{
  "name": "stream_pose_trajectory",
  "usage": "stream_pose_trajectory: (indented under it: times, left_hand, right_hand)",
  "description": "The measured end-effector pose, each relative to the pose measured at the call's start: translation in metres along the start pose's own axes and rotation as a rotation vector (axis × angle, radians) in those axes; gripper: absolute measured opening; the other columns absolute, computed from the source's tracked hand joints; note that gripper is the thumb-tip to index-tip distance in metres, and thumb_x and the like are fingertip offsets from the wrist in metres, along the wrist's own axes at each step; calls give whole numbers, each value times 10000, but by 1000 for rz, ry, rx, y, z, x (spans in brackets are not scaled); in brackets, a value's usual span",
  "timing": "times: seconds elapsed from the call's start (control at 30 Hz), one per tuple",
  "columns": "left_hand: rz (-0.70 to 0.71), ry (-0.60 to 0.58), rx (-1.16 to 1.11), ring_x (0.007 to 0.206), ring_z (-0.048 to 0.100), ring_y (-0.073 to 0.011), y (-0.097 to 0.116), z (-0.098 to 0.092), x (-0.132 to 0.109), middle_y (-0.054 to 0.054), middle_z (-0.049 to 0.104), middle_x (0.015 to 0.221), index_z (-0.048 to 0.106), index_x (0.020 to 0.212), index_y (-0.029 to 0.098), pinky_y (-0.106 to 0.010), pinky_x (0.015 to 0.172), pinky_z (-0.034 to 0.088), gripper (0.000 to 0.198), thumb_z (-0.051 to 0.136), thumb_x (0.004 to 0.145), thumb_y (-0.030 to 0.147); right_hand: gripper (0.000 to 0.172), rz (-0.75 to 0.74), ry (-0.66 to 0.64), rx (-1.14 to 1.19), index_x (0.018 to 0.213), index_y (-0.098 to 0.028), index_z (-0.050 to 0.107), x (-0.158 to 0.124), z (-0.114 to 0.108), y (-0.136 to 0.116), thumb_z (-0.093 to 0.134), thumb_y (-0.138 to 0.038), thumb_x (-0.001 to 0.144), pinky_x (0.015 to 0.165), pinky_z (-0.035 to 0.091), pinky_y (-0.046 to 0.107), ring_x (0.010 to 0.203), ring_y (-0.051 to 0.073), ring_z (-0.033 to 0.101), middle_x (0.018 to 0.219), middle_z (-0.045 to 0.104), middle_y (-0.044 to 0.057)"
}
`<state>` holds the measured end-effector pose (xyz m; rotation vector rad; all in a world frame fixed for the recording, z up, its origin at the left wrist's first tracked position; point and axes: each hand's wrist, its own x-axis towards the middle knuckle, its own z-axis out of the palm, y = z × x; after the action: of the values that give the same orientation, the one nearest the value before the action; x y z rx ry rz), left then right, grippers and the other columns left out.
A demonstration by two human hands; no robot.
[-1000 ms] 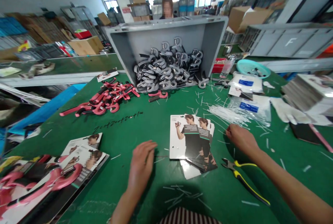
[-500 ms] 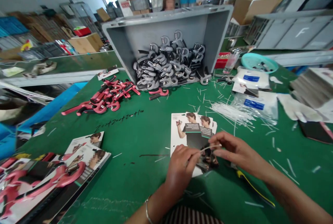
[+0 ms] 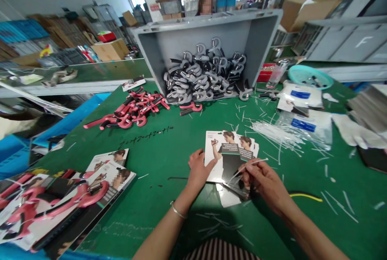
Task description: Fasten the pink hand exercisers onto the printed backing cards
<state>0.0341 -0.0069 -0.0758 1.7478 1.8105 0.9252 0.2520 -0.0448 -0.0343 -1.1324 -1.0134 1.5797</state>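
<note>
My left hand (image 3: 200,168) grips the left edge of a printed card (image 3: 231,159), thumb on its face and fingers at or behind the edge. The card is lifted a little over other cards (image 3: 226,196) on the green table. Pinched in my right hand (image 3: 260,175) is a thin white cable tie (image 3: 256,160), held over the card's lower right part. More cards fan out behind the held one, partly covered by it. A yellow-handled tool (image 3: 306,196) lies beside my right wrist, partly hidden by it.
A tilted grey crate (image 3: 248,50) holds grey hand grips (image 3: 199,78). Pink grips (image 3: 130,111) lie left of it. Carded pink grips (image 3: 66,203) are stacked at left. Loose cable ties (image 3: 278,135), plastic bags (image 3: 314,125) and a turquoise tray (image 3: 325,75) sit at right. A person (image 3: 205,2) is behind the crate.
My left hand has left the tie and moved to the card's left edge, and the card is now raised. My right hand keeps the tie. The view has shifted slightly.
</note>
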Motion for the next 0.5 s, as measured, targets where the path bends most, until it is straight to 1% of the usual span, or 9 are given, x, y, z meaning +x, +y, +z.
stream_pose_trajectory:
  times: [0.03,0.07,0.13,0.17,0.23,0.33,0.4,0.5]
  left_hand:
    - [-12,-9,-49,1218,502,-318,-6,1,3,-145,615,1252,675,1106,158,-512,1053,352,357,691,808,354]
    - [-22,8,-105,1199,518,-300,-9,-1,3,-123,632,1227,689,1071,171,-489,1054,359,307,683,810,333]
    - [-84,82,-237,1143,559,-277,-13,-12,-4,-110,651,1184,681,1066,169,-454,1023,395,294,665,816,322]
    - [-146,94,-328,1090,590,-269,-14,-21,-10,-110,664,1147,663,1080,159,-437,979,432,311,654,822,333]
    - [-301,44,-547,947,650,-243,-15,-40,-26,-101,693,1069,616,1114,149,-385,855,497,357,638,831,365]
    - [-499,-70,-801,805,679,-210,-19,-64,-49,-78,721,1014,568,1150,152,-309,715,516,443,687,784,371]
    - [-555,-93,-864,794,682,-203,-20,-71,-59,-74,727,1023,562,1165,154,-282,689,510,479,716,753,342]
    - [-550,-94,-891,853,684,-207,-22,-72,-64,-74,726,1062,572,1169,161,-280,731,513,469,715,749,313]
  right_hand:
    - [203,-4,14,19,933,-193,590,2,1,0,575,-396,939,533,437,249,569,129,541,670,617,-1]
    - [196,-12,22,32,931,-195,584,5,3,0,576,-391,938,531,444,248,563,128,541,665,616,-6]
    - [184,-44,28,39,927,-200,569,11,9,0,572,-384,941,535,462,244,554,124,547,653,614,-16]
    - [178,-71,27,35,931,-204,559,14,14,-1,562,-382,947,542,473,243,553,124,556,646,615,-21]
    - [173,-131,8,2,960,-213,540,20,25,-1,528,-385,965,556,494,250,545,129,578,628,622,-29]
    - [190,-209,-51,-100,1009,-215,513,27,49,3,468,-398,991,576,525,280,550,151,624,648,660,-15]
    - [203,-257,-74,-208,1022,-209,514,29,64,10,447,-399,1001,595,535,286,572,156,646,678,682,2]
    - [215,-311,-79,-366,1036,-202,528,30,80,23,424,-388,1013,617,532,276,585,151,658,680,689,7]
